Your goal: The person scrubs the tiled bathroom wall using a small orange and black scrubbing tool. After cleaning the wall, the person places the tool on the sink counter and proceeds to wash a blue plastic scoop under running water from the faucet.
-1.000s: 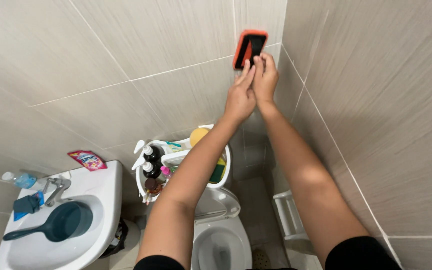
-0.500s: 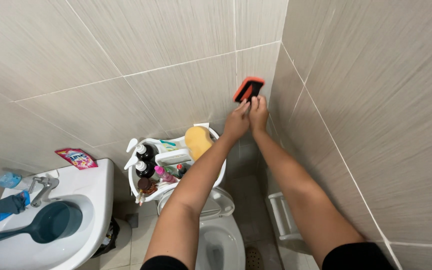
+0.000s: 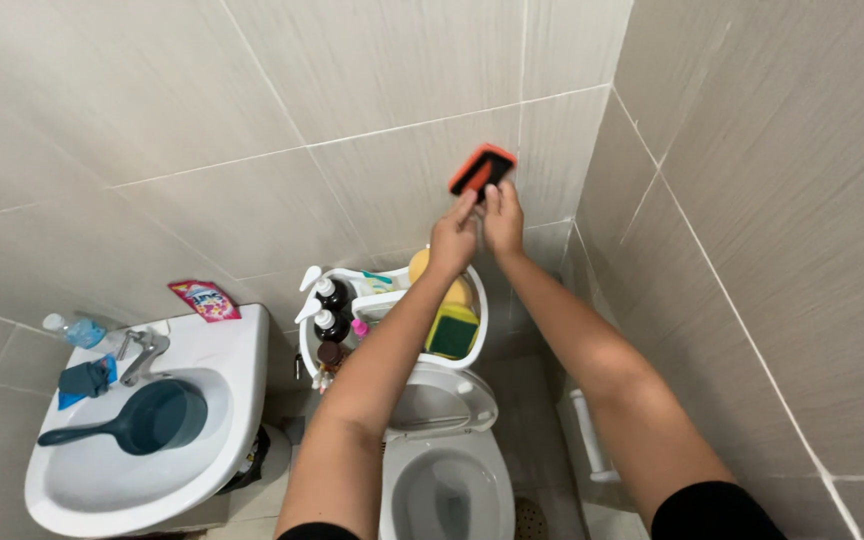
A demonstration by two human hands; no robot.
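From my remote view, far left is the white sink (image 3: 237, 365) with a dark teal ladle (image 3: 142, 420) lying in its bowl, a chrome tap (image 3: 142, 352) behind it, a clear bottle (image 3: 72, 328) at the wall and a pink sachet (image 3: 204, 299) on the back corner. Next right, a white caddy (image 3: 475, 330) sits on the toilet tank, holding dark pump bottles (image 3: 330, 310) and a yellow-green sponge (image 3: 451, 330); the toilet (image 3: 452, 470) is below it, lid up.

My left hand (image 3: 452, 240) and right hand (image 3: 504, 215) are raised together to the tiled wall (image 3: 352, 110), fingers of both closed on the lower end of an orange-and-black scrub pad (image 3: 482, 168), which is pressed flat on the tile just left of the corner, above a grout line.

To work this well, I judge the pad should stay flat, with even pressure from both hands and short strokes along the grout, so it doesn't tip onto an edge.

Room is tight rightward: the side wall (image 3: 772, 200) meets the back wall just beside the pad. Leftward and upward the tile is open. Directly beneath my forearms the caddy's rim is near, so downward strokes risk knocking its bottles. A white rail (image 3: 587, 435) sits low on the right.
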